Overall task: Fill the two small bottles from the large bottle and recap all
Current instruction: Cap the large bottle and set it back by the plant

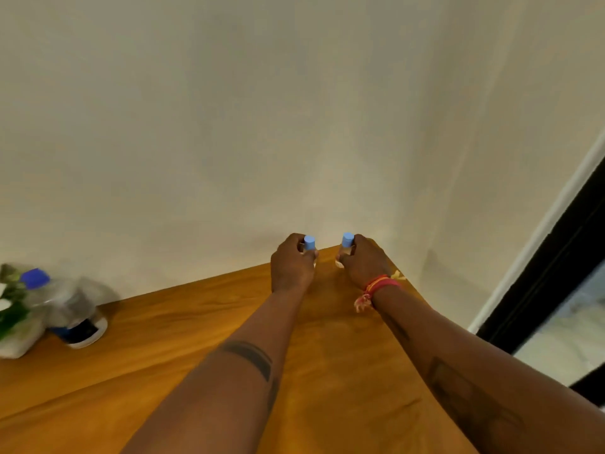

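Forearms reach up-frame across the table [196, 322]; left hand [291, 267] and right hand [365, 263] each clasp an upright capped small bottle, the large bottle [62, 299] lying far left, nearer the left hand.

The wooden table [183, 339] has an orange-brown grained top; its far edge runs along a plain cream wall [229, 109]. At the left edge of the table, close to the far edge, stands a white pot [19, 339] holding a green plant with a white bloom [9, 306]; the plant is blurred. A round white-rimmed object with a dark centre [85, 330] lies on the table just beside the pot, towards the far edge. Beyond the right edge of the table, a white frame strip [537, 237] borders a black door or window frame [556, 257].
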Demonstrator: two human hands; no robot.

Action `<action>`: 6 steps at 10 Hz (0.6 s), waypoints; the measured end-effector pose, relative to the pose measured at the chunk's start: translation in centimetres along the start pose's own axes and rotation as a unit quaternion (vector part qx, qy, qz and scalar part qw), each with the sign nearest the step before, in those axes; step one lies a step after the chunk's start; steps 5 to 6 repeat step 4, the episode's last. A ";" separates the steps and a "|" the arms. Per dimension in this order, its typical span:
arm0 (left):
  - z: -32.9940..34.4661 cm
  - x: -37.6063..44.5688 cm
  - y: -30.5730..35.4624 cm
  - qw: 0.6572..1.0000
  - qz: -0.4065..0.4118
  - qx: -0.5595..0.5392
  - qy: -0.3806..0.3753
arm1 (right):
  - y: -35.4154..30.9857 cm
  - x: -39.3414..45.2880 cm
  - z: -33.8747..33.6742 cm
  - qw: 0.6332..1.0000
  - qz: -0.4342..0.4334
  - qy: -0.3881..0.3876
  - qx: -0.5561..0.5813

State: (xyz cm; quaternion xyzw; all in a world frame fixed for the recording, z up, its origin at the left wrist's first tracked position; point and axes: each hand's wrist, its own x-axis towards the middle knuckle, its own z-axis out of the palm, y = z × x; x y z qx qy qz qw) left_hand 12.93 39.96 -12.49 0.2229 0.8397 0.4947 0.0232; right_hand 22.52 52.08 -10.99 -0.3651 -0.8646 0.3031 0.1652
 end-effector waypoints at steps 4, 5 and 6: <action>0.0 0.9 -1.0 0.997 -0.065 -0.007 -0.032 | -1.2 1.0 1.4 0.996 0.068 -0.054 -0.027; 0.0 0.9 -1.0 0.997 -0.065 -0.007 -0.032 | -1.2 1.0 1.4 0.996 0.068 -0.054 -0.027; 0.0 0.9 -1.0 0.997 -0.065 -0.007 -0.032 | -1.2 1.0 1.4 0.996 0.068 -0.054 -0.027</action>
